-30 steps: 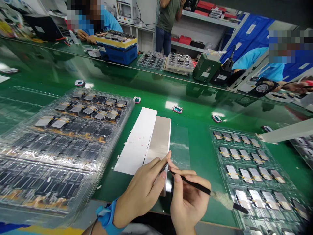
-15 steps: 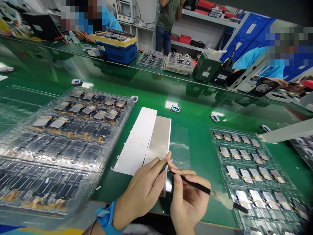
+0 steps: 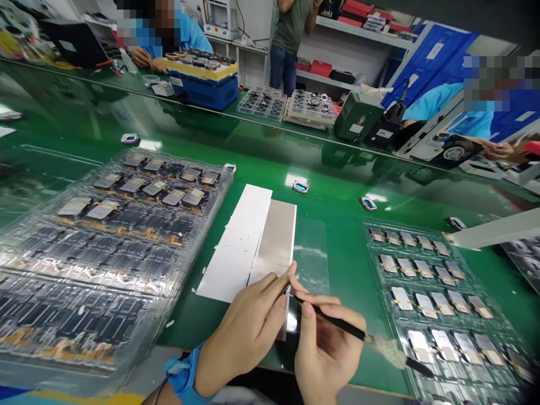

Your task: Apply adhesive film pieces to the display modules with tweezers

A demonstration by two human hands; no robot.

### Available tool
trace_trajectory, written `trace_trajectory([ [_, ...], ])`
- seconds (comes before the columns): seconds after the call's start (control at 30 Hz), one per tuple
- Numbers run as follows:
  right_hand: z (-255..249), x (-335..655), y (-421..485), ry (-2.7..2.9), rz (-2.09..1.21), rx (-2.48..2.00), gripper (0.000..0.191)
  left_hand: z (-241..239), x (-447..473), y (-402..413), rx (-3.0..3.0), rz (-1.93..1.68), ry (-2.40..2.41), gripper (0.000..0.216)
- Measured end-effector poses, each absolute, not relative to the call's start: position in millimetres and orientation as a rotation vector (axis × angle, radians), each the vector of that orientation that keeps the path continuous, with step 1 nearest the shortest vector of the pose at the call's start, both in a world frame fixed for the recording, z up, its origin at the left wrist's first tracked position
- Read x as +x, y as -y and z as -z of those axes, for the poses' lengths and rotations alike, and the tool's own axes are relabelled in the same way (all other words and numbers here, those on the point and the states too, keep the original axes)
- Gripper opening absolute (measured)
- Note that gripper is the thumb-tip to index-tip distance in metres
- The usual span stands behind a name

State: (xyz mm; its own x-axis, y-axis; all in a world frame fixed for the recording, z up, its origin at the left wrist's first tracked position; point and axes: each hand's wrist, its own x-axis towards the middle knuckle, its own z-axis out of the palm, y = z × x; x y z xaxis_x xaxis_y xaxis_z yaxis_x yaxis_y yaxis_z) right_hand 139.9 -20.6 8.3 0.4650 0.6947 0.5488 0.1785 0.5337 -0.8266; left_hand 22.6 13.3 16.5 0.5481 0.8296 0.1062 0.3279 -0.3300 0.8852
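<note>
The left hand (image 3: 244,332), a blue band at its wrist, is pinched nearly closed at the brush tip, holding something too small to tell. The right hand (image 3: 327,351) curls around a slim black brush (image 3: 333,320). Just beyond lie a silver sheet (image 3: 276,242) and a white sheet (image 3: 236,242) on the green bench (image 3: 346,270), between clear trays of flat modules (image 3: 105,225). A co-worker (image 3: 185,39) sits far off.

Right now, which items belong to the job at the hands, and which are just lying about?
Job in hand: left hand, right hand, black-handled pick, silver sheet.
Lying about: white sheet, clear tray on the left, clear tray on the right, small pink-rimmed part, blue box.
</note>
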Motion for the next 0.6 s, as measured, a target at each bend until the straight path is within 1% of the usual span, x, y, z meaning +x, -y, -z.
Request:
trace_trajectory([
  [0.33,-7.0,137.1,20.3,1.014,-0.380,-1.040,0.022,-17.1,24.7,-11.6,1.926,-0.684,-0.967,0.051],
  [0.6,-5.7,137.6,20.4,1.025,-0.388,-1.020,0.024,-18.3,24.0,-12.5,1.924,-0.673,-0.967,0.051],
])
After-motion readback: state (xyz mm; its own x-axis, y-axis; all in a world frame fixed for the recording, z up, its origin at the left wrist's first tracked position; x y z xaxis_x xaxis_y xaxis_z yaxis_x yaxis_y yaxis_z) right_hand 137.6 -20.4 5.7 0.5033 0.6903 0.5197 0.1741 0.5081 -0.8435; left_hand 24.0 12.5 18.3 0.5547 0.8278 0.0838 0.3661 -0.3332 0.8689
